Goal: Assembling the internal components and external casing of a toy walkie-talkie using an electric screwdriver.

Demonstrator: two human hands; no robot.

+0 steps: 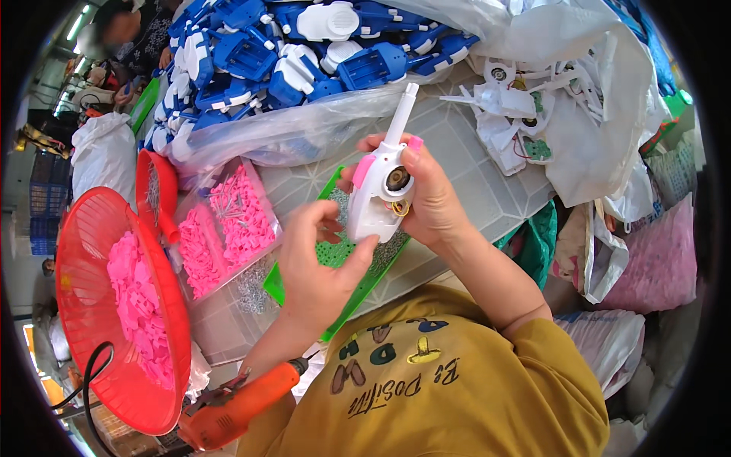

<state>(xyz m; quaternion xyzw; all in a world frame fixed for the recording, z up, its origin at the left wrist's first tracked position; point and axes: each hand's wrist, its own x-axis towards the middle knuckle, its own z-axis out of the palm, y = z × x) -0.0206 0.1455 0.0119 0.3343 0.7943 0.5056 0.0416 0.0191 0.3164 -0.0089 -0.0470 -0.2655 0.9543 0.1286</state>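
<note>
My right hand (435, 198) grips a white plastic toy housing (375, 204) above the table, with its slim white barrel pointing up and away. Pink pieces sit on both sides of the housing. A round dark speaker and thin yellow and red wires show in its open face. My left hand (318, 263) is open, fingers apart and curved. Its thumb tip is at the housing's lower end; whether it touches I cannot tell. Beneath both hands lies a green tray (333, 255) of small metal screws, partly hidden by them.
Blue and white toy shells (304, 61) fill a plastic-lined heap at the back. Pink parts lie in a clear divided box (266, 204) and a red basket (80, 305). An orange power drill (236, 407) is near my left forearm. White housings with wires (506, 103) lie back right.
</note>
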